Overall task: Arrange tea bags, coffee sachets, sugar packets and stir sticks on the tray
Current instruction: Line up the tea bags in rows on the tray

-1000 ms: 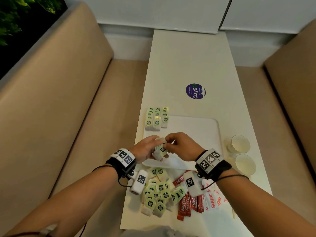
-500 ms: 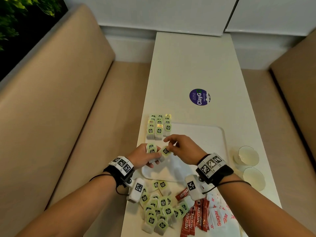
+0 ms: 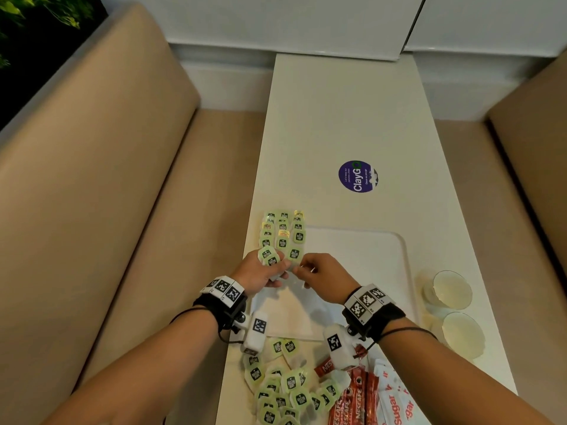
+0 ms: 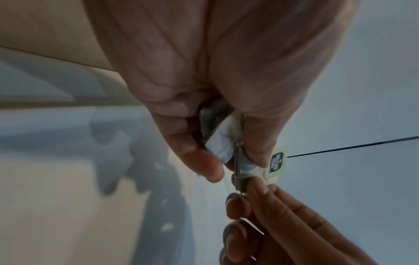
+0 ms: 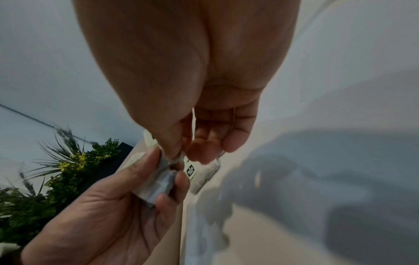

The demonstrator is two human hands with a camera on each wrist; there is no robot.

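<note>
My left hand (image 3: pixel 274 269) grips a small stack of green-labelled tea bags (image 3: pixel 268 257) over the far-left part of the white tray (image 3: pixel 374 256). My right hand (image 3: pixel 300 267) pinches a single tea bag (image 3: pixel 294 254) beside that stack, at the near end of the tea bag rows (image 3: pixel 283 228) laid at the tray's far-left corner. In the left wrist view the stack (image 4: pixel 221 147) sits between thumb and fingers, with the single bag's tag (image 4: pixel 278 161) next to it. In the right wrist view the single bag (image 5: pixel 200 173) hangs under my fingertips.
A loose pile of tea bags (image 3: pixel 282 391), red coffee sachets (image 3: pixel 352 400) and white sugar packets (image 3: pixel 395 400) lie on the table's near end. Two cups (image 3: pixel 451 289) stand right of the tray. A purple sticker (image 3: pixel 358 176) is farther up the table. Beige benches flank both sides.
Both hands moved away from me toward the tea bag rows. My right hand drew one tea bag off the stack and brought it to the near end of the rows.
</note>
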